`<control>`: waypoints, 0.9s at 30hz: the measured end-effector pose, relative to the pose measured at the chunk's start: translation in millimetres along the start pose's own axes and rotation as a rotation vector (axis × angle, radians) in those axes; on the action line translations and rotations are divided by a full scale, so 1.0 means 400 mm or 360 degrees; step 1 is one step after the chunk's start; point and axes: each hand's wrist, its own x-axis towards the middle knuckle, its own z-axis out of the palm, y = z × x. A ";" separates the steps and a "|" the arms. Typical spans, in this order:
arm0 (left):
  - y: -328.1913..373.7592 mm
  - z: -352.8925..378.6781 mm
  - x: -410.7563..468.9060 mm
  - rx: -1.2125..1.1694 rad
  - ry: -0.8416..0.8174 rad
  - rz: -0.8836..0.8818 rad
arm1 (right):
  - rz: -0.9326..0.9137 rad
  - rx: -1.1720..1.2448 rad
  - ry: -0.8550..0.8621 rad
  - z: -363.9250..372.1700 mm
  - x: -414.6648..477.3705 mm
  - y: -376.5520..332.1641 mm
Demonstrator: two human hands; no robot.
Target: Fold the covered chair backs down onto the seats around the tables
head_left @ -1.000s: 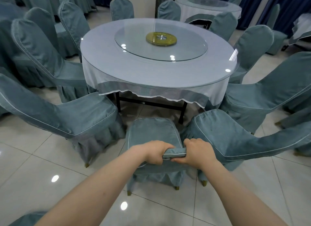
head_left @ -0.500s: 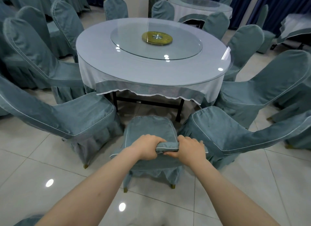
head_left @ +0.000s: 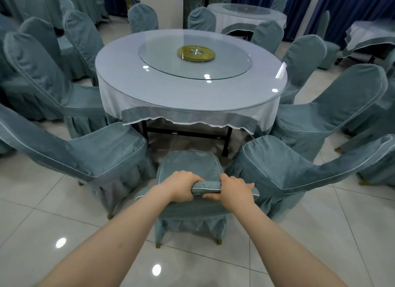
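**Now both hands clamp the top edge of the near chair's back**

Squarely in the near middle of the scene stands the covered chair [head_left: 192,214], its grey-blue cover falling in a pleated skirt to small gold-coloured feet. The left hand [head_left: 181,187] and the right hand [head_left: 233,190] sit side by side on the top edge of the chair back [head_left: 206,188]. Both are closed around it, fingers curled over the padded rim with knuckles up. A short stretch of the rim, with its pale piping, shows between them. The back is seen from almost straight above, so how far it leans cannot be told. The seat [head_left: 190,165] lies just beyond the hands on the far side, pointing towards the round table [head_left: 149,94].

A white cloth with a grey sheer border covers that table. A glass turntable [head_left: 171,60] lies on its top, with a gold hub [head_left: 196,53] at the centre.

Chairs in the same covers ring the table with their backs raised. The left neighbour [head_left: 96,152] and the right neighbour [head_left: 288,165] stand just beside the gripped chair, one on each side, and both splay outward. More chairs stand round the far rim.

A second dressed table [head_left: 245,16] stands far right of centre, with dark blue curtains [head_left: 346,11] behind it. The floor [head_left: 53,203] is glossy pale tile and reflects small ceiling lights.
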 end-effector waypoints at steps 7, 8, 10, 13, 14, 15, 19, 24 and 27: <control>0.002 -0.013 0.036 -0.0396 -0.0185 -0.0112 | -0.0274 0.0315 -0.0136 -0.054 0.017 0.118; 0.018 -0.017 0.056 -0.0459 -0.0135 -0.0132 | -0.0286 0.0320 -0.0102 -0.068 0.026 0.157; 0.058 -0.022 0.103 -0.0481 0.0011 -0.0144 | -0.0265 0.0294 -0.0038 -0.094 0.046 0.235; 0.130 -0.026 0.189 -0.0504 0.0167 -0.0138 | -0.0227 0.0262 0.0003 -0.136 0.083 0.361; 0.156 -0.023 0.225 -0.0524 0.0190 -0.0146 | -0.0228 0.0260 0.0018 -0.149 0.096 0.407; 0.184 -0.019 0.261 -0.0557 0.0207 -0.0159 | -0.0233 0.0258 0.0026 -0.162 0.109 0.455; 0.308 0.003 0.416 -0.0644 0.0255 -0.0231 | -0.0251 0.0218 0.0010 -0.208 0.160 0.652; 0.469 0.044 0.604 -0.0711 0.0223 -0.0251 | -0.0224 0.0112 0.0038 -0.258 0.234 0.920; 0.536 0.060 0.690 -0.0701 0.0144 -0.0245 | -0.0203 -0.0007 0.0135 -0.286 0.278 1.052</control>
